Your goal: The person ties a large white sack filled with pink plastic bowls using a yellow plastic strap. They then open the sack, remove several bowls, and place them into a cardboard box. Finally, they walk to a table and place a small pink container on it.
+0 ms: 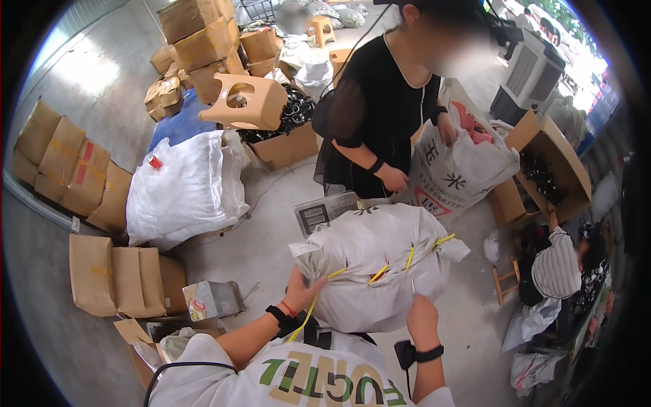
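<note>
The white woven sack (373,271) lies on the floor just in front of me, its seam stitched with yellow strap (377,274). My left hand (298,293) has its grip closed on the strap's loose end at the sack's near left corner. My right hand (422,319) pinches a thin needle (412,285) against the sack's near right side. A grey scale (324,211) sits just beyond the sack.
</note>
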A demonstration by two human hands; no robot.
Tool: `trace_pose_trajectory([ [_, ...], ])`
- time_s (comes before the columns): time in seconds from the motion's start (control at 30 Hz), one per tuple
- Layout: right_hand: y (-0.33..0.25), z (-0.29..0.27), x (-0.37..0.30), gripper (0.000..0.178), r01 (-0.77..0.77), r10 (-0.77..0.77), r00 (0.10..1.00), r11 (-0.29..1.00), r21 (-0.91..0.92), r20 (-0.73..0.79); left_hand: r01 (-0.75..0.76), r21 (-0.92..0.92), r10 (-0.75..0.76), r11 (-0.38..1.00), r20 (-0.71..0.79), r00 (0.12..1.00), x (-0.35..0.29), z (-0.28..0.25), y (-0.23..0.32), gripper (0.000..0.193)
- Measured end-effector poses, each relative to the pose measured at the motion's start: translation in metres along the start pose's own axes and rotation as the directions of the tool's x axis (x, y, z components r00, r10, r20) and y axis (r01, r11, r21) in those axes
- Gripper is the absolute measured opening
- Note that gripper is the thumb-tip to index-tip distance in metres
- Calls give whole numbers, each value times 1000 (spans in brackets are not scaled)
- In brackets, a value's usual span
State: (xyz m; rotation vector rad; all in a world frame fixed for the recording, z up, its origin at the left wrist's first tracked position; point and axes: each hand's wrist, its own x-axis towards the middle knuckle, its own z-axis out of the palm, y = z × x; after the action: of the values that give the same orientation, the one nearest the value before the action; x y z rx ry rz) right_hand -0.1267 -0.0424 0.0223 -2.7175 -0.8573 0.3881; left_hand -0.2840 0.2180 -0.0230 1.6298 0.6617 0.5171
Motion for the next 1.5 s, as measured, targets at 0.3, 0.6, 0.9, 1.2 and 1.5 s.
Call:
trace_pose_trajectory([
  [0.3,74,9,-12,21,-42,342,829,828,559,-444,-245,167,238,955,57,970,-2,12,20,22],
  [0.6,27,-13,107,32,36,197,940,754,656,-278,220,-263,-225,939,10,974,-23,-15,10,26],
  [0.9,-6,13,6,33,-87,396,902,555,827,-171,346,-408,-321,845,129,938,-75,-75,5,39],
  [1.2,-139,36,-109,25,37,581,807,138,990,-111,396,-320,-378,861,121,918,-141,-183,-15,35],
  [1.5,-235,62,-175,17,-29,574,809,256,966,-128,339,-270,-327,901,91,941,-189,-293,-26,28],
])
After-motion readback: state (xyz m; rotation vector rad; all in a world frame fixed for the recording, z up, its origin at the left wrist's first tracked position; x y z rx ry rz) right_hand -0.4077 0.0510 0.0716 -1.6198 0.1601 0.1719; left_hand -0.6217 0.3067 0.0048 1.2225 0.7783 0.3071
